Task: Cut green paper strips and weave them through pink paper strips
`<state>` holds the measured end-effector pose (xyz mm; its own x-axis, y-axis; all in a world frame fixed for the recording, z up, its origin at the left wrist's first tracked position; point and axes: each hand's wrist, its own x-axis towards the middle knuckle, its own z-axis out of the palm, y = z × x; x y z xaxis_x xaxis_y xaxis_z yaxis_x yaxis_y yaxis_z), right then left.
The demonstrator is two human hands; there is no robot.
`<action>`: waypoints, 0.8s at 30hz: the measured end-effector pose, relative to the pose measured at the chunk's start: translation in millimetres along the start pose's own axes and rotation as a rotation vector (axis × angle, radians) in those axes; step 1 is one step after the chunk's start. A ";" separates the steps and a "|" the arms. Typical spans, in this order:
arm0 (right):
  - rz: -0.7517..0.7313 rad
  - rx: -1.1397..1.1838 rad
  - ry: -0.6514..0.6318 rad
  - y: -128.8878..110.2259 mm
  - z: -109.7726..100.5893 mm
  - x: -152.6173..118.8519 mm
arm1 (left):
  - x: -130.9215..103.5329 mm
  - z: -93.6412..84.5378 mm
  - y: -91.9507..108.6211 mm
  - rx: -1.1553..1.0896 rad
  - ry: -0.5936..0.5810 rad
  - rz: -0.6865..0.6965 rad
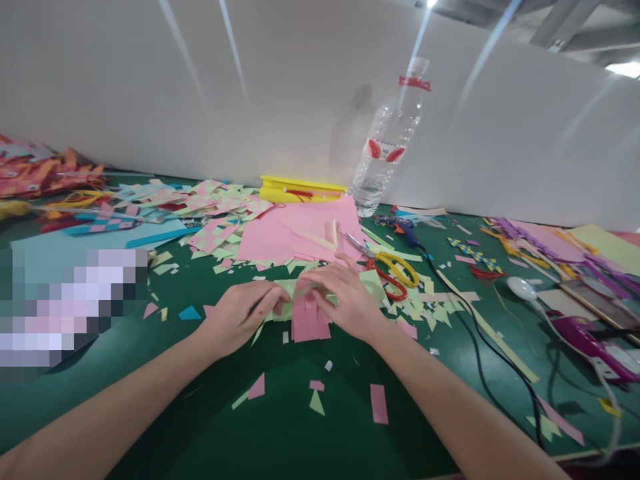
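Observation:
My left hand (243,315) is closed, thumb and fingers pinching a pale green paper strip (286,293). My right hand (350,303) bends over a piece of pink paper cut into strips (309,321), its fingers and thumb closed on it. The pink strips hang toward me and cross the green paper between my two hands. My right fingers hide part of the crossing. Just beyond my right hand lie scissors (395,267) with a yellow and a red handle, blades resting on a pink sheet (285,230).
A tilted plastic bottle (387,143) leans by the white partition (280,87). Woven paper pieces (220,207) pile up at the back left. A glue gun (407,230) trails a black cord (475,320). On the right are a purple device (590,343) and a phone (600,300).

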<state>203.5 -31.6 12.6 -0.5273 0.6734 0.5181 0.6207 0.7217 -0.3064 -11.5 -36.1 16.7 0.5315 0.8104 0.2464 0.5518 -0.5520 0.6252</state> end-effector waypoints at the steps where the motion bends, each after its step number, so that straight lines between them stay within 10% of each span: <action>1: 0.000 0.001 0.001 0.6 1.3 -0.2 | 0.8 0.2 0.9 -0.024 -0.025 -0.019; 15: 0.096 -0.040 0.057 11.5 2.0 0.3 | -0.5 -1.1 -2.0 -0.014 0.016 -0.025; 24: -0.045 -0.004 -0.198 6.0 0.4 -0.5 | -0.5 -5.6 -3.1 0.023 -0.010 -0.035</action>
<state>207.3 -27.6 10.2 -0.6582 0.6588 0.3644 0.5957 0.7517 -0.2831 -17.0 -33.7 18.8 0.5184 0.8271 0.2173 0.5847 -0.5283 0.6157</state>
